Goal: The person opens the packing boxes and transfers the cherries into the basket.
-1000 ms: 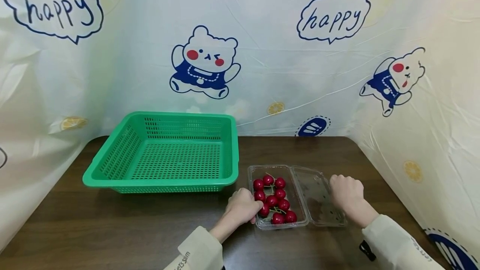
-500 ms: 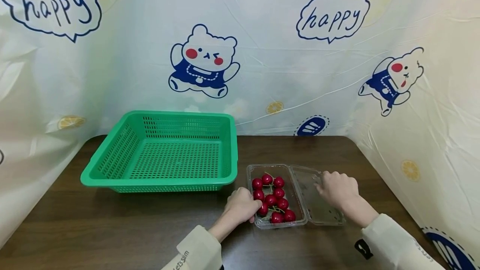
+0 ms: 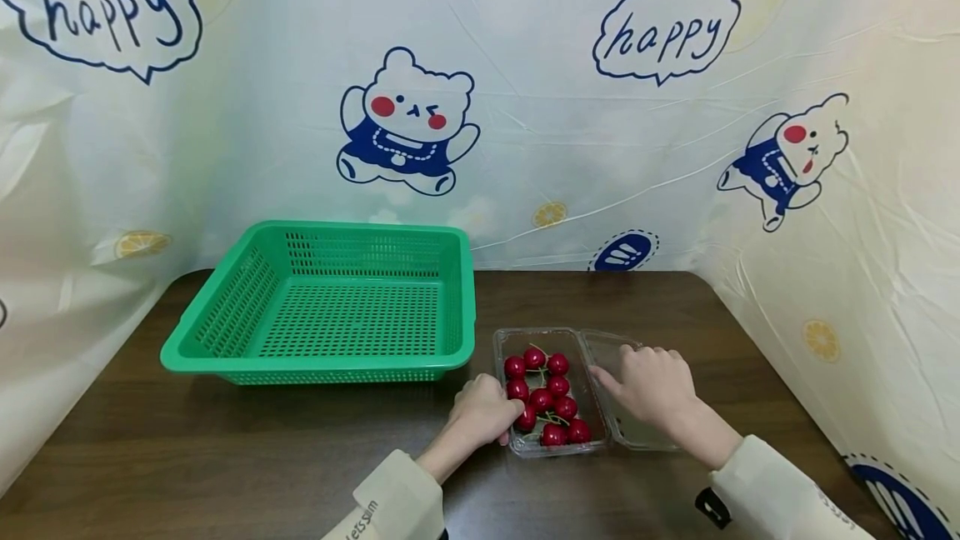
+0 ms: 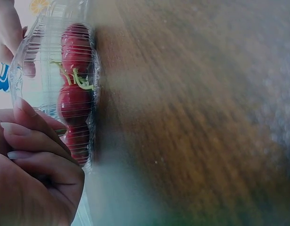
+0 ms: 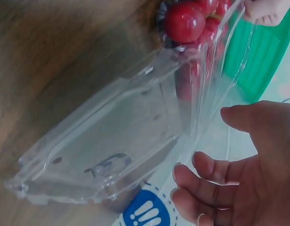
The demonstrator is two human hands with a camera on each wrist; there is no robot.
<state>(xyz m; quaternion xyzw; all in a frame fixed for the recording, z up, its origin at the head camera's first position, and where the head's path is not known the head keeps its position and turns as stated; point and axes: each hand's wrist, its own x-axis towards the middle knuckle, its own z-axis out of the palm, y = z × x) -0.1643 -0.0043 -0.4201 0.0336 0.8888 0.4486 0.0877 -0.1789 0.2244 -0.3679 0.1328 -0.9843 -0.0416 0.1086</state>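
A clear plastic clamshell box (image 3: 558,450) with several red cherries (image 3: 541,400) in it sits on the table. Its hinged lid (image 3: 641,436) lies folded out to the right, flat or nearly so. At the box's left side, my left hand (image 3: 483,408) grips the wall; the left wrist view has its fingers (image 4: 43,141) curled at the plastic edge beside the cherries (image 4: 75,101). My right hand (image 3: 651,383) hovers over the lid, thumb toward the box. Seen from the right wrist, its fingers are loosely bent, hold nothing and stand apart from the lid (image 5: 111,132).
A green perforated basket (image 3: 315,367) stands left of the box, toward the back of the dark wooden table (image 3: 262,457). Behind and at both sides hangs a pale printed curtain (image 3: 540,107).
My right hand has moved left from the lid's outer edge to above the lid, and its thumb has spread from the fingers. The left hand keeps its hold on the box.
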